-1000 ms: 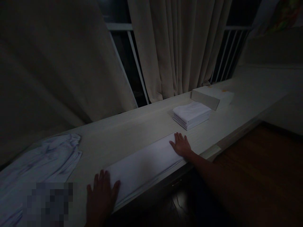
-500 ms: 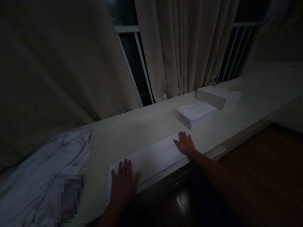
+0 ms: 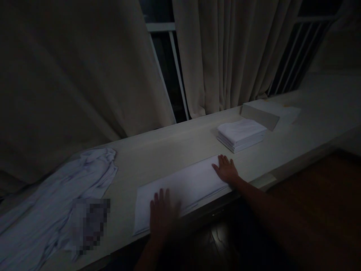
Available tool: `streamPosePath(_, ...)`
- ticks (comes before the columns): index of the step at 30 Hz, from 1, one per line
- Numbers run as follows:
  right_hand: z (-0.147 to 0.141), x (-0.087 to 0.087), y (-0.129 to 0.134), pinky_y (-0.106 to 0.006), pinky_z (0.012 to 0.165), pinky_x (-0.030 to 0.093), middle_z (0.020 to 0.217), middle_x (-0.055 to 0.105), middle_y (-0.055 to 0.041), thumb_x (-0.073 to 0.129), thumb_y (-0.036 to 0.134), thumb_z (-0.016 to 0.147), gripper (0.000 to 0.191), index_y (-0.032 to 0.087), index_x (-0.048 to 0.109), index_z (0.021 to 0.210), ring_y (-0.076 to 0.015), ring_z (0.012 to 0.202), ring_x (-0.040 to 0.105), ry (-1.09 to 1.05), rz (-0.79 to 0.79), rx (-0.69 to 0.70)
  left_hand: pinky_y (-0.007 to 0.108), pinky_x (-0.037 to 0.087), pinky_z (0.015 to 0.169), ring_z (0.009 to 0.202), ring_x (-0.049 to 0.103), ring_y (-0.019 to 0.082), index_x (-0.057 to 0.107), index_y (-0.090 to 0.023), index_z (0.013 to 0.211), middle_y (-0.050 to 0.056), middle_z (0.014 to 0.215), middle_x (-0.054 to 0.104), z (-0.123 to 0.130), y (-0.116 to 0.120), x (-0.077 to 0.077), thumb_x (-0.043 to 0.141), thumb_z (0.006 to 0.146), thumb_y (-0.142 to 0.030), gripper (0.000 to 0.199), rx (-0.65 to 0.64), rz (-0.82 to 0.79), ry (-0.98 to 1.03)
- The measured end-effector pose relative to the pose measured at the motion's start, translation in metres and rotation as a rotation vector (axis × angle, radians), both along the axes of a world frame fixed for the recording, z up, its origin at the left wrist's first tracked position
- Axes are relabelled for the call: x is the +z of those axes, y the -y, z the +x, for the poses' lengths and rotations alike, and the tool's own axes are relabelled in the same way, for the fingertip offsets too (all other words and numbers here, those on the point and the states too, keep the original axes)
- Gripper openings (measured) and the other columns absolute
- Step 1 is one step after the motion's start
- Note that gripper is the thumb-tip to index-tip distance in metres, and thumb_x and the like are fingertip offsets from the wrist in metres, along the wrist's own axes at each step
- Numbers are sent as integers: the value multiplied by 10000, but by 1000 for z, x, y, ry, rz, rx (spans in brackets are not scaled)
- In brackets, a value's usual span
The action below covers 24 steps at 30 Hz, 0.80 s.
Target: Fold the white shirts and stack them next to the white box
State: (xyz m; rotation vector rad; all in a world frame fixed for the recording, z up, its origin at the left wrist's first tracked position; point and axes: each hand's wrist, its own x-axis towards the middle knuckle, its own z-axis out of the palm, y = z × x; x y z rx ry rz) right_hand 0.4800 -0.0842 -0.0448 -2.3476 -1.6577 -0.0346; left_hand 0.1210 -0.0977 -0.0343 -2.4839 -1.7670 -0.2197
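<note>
Indoors, pale counter (image 3: 169, 150) by curtains (image 3: 214, 56); left hand (image 3: 162, 214) and right hand (image 3: 227, 171) on folded cloth (image 3: 194, 184), each grip wide.

Left hand (image 3: 162, 214) blurred; crumpled cloth (image 3: 63, 195) cut by left edge

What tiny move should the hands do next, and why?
Maybe pinch the left end of the long white cloth with the left hand and fold it rightward: the cloth lies flat, the right hand is on its right end, and the pieces in the stack look shorter.
</note>
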Motion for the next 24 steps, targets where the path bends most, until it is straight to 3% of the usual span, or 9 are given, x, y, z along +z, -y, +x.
streamPosePath(5,0,3,1,-506,1136,21,1556,194,-164,31,675,906,872,60,194,1503,-314,1437,117,-2,-10,-3,551,190,1123,1446,113,374,202,-49,1478,215,1564,170,-46,6,-1,267,853,-629,856,126,4,-33)
streamPosePath(10,-1,5,2,-501,1138,28,1555,201,-165,39,659,918,848,65,207,1500,-308,1437,122,2,-6,0,620,218,1080,1433,154,397,256,-141,1474,194,1525,302,-51,16,14,304,857,-535,734,182,-19,-52)
streamPosePath(16,-2,4,1,-496,1138,13,1557,192,-167,88,638,936,810,68,212,1498,-303,1438,114,8,-12,-25,579,315,1036,1390,250,419,368,-123,1409,219,1426,437,-58,21,31,393,839,-489,677,165,-11,-87)
streamPosePath(19,-1,5,0,-484,1141,16,1559,193,-161,109,636,938,801,75,206,1501,-297,1439,112,-15,-19,-10,578,333,1020,1373,281,425,401,-110,1384,235,1408,450,-59,20,29,401,839,-470,654,150,10,-104)
streamPosePath(24,6,15,-1,-465,1140,68,1560,192,-160,202,608,947,761,86,204,1501,-289,1434,136,-71,-64,-13,575,287,1054,1387,268,406,346,-42,1408,276,1433,396,-56,6,13,322,854,-522,733,192,22,-89)
